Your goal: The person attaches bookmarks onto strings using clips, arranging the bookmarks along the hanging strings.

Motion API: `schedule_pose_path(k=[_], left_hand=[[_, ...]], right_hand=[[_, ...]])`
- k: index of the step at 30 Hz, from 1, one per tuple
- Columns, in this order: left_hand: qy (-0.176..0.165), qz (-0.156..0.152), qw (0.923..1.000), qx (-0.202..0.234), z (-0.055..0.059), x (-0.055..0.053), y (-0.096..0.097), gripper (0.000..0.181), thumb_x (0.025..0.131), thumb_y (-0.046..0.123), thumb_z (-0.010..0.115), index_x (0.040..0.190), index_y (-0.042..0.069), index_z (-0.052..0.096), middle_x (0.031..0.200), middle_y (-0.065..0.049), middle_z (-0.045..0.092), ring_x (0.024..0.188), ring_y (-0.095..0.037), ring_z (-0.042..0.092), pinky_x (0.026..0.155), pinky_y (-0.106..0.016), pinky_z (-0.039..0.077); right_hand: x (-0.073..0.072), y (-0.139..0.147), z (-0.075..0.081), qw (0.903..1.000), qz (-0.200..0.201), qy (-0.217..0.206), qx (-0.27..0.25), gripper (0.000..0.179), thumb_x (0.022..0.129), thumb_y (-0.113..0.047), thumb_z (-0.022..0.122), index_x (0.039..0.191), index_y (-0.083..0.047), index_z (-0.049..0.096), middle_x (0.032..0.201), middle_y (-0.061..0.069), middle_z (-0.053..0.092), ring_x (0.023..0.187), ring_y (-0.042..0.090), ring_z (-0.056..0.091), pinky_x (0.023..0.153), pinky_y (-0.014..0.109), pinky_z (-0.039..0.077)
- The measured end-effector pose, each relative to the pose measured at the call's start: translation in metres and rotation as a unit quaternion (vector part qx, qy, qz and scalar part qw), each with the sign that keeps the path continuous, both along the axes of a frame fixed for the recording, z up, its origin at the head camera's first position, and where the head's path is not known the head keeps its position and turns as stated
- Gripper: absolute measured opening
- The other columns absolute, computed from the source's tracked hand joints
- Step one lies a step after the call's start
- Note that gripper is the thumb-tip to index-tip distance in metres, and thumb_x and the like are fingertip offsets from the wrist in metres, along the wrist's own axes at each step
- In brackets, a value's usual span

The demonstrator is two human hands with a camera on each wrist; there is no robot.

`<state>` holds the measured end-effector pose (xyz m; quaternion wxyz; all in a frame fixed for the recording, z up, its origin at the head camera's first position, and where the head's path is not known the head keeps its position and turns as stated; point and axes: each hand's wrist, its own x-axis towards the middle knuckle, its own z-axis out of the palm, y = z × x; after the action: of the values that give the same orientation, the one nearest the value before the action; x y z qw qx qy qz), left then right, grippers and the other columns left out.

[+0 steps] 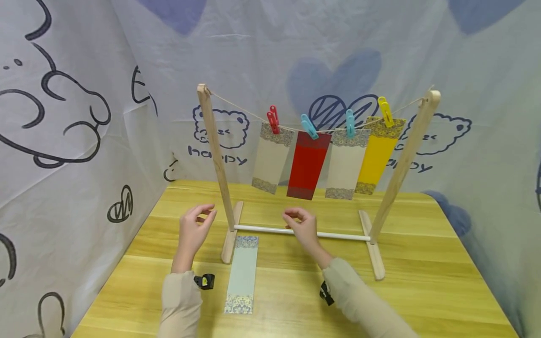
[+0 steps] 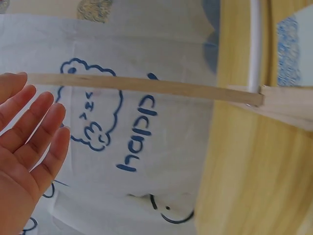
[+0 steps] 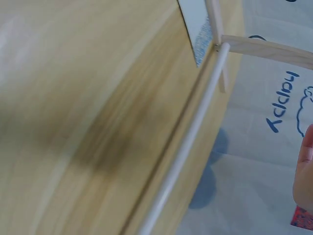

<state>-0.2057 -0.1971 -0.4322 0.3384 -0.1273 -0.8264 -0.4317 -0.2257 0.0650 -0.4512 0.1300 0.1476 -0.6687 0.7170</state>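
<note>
My left hand (image 1: 196,232) is raised just left of the wooden stand's left post (image 1: 218,159), its fingers loosely bent around nothing; the left wrist view shows the same hand (image 2: 29,152) with fingers apart. Above the white rod (image 1: 338,235) hovers my right hand (image 1: 305,227), fingers softly curled and holding nothing; only its edge (image 3: 305,181) shows in the right wrist view. On the table a pale paper strip (image 1: 243,274) with patterned ends lies between the forearms. Clothespins hold a cream strip (image 1: 270,159), a red strip (image 1: 308,165), another cream strip (image 1: 347,164) and a yellow strip (image 1: 376,157).
A sagging string (image 1: 236,106) joins both posts. On it sit a red clothespin (image 1: 273,120), two blue ones and a yellow clothespin (image 1: 385,111). The stand's feet, such as the right foot (image 1: 373,249), rest on the wooden table (image 1: 431,263). Printed cloth (image 1: 262,56) hangs behind.
</note>
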Motion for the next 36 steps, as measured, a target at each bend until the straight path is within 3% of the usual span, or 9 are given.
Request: schedule_pose_path(k=[4,7,10,13,19,25,27,32,36], left_hand=[[-0.018,0.009,0.9998,0.005,-0.01,0.006,-0.005,0.013,0.08,0.0,0.065,0.092,-0.004,0.066,0.088,-0.015,0.065,0.075,-0.023,0.059,0.058,-0.023,0.048],[-0.032,0.017,0.9993,0.009,-0.017,0.009,-0.009,0.013,0.08,0.001,0.065,0.092,-0.004,0.066,0.089,-0.015,0.065,0.075,-0.023,0.059,0.058,-0.023,0.049],[-0.04,0.029,0.9987,0.011,-0.024,0.013,-0.013,0.014,0.079,0.001,0.066,0.092,-0.004,0.066,0.088,-0.015,0.065,0.073,-0.023,0.06,0.058,-0.023,0.048],[-0.05,0.044,0.9977,0.016,-0.031,0.018,-0.016,0.015,0.077,0.001,0.068,0.092,-0.003,0.067,0.088,-0.014,0.065,0.074,-0.024,0.06,0.059,-0.025,0.049],[-0.101,0.062,0.9927,0.024,-0.046,0.029,-0.026,0.024,0.073,0.002,0.072,0.096,-0.004,0.065,0.094,-0.017,0.064,0.083,-0.029,0.057,0.067,-0.043,0.047],[-0.18,0.058,0.9819,0.006,-0.057,0.042,-0.042,0.037,0.071,0.004,0.075,0.105,-0.004,0.062,0.104,-0.02,0.059,0.095,-0.031,0.051,0.077,-0.045,0.042],[-0.206,0.048,0.9774,-0.005,-0.06,0.046,-0.048,0.042,0.07,0.004,0.075,0.108,-0.004,0.06,0.108,-0.022,0.057,0.098,-0.033,0.049,0.079,-0.047,0.041],[-0.266,0.035,0.963,-0.023,-0.067,0.053,-0.059,0.051,0.07,0.005,0.075,0.116,-0.003,0.056,0.117,-0.024,0.052,0.104,-0.036,0.046,0.084,-0.051,0.039],[-0.307,0.036,0.9506,-0.032,-0.074,0.058,-0.066,0.056,0.07,0.006,0.075,0.12,-0.003,0.052,0.121,-0.025,0.048,0.105,-0.037,0.044,0.085,-0.052,0.038]], right_hand=[[0.004,-0.003,-0.007,0.9996,0.005,-0.022,0.019,0.014,0.079,0.01,0.061,0.092,0.015,0.06,0.088,0.028,0.059,0.075,0.037,0.057,0.058,0.031,0.052],[0.006,-0.005,-0.013,0.9985,0.014,-0.029,0.044,0.015,0.079,0.007,0.062,0.093,0.013,0.06,0.089,0.026,0.06,0.078,0.035,0.057,0.061,0.036,0.052],[0.007,-0.008,-0.019,0.9968,0.02,-0.031,0.071,0.016,0.079,0.005,0.063,0.094,0.011,0.061,0.09,0.024,0.061,0.08,0.028,0.058,0.063,0.034,0.052],[0.008,-0.01,-0.026,0.9957,0.03,-0.032,0.082,0.017,0.079,0.004,0.064,0.094,0.011,0.061,0.09,0.025,0.06,0.083,0.03,0.057,0.065,0.028,0.052],[0.012,-0.015,-0.036,0.9934,0.045,-0.04,0.098,0.022,0.077,0.003,0.066,0.098,0.01,0.06,0.096,0.024,0.059,0.091,0.037,0.054,0.071,0.025,0.049],[0.015,-0.018,-0.046,0.9867,0.071,-0.045,0.139,0.032,0.078,0.0,0.067,0.106,0.011,0.056,0.106,0.027,0.055,0.099,0.04,0.048,0.077,0.042,0.045],[0.012,-0.02,-0.06,0.9823,0.08,-0.043,0.164,0.038,0.077,-0.004,0.069,0.11,0.009,0.056,0.11,0.025,0.054,0.102,0.038,0.047,0.081,0.047,0.043],[0.005,-0.026,-0.094,0.9654,0.101,-0.034,0.238,0.055,0.074,-0.014,0.074,0.121,0.004,0.051,0.119,0.018,0.049,0.111,0.035,0.04,0.09,0.053,0.035],[0.014,-0.031,-0.104,0.9484,0.138,-0.039,0.283,0.066,0.074,-0.02,0.074,0.128,0.002,0.044,0.126,0.018,0.042,0.116,0.035,0.034,0.092,0.053,0.032]])
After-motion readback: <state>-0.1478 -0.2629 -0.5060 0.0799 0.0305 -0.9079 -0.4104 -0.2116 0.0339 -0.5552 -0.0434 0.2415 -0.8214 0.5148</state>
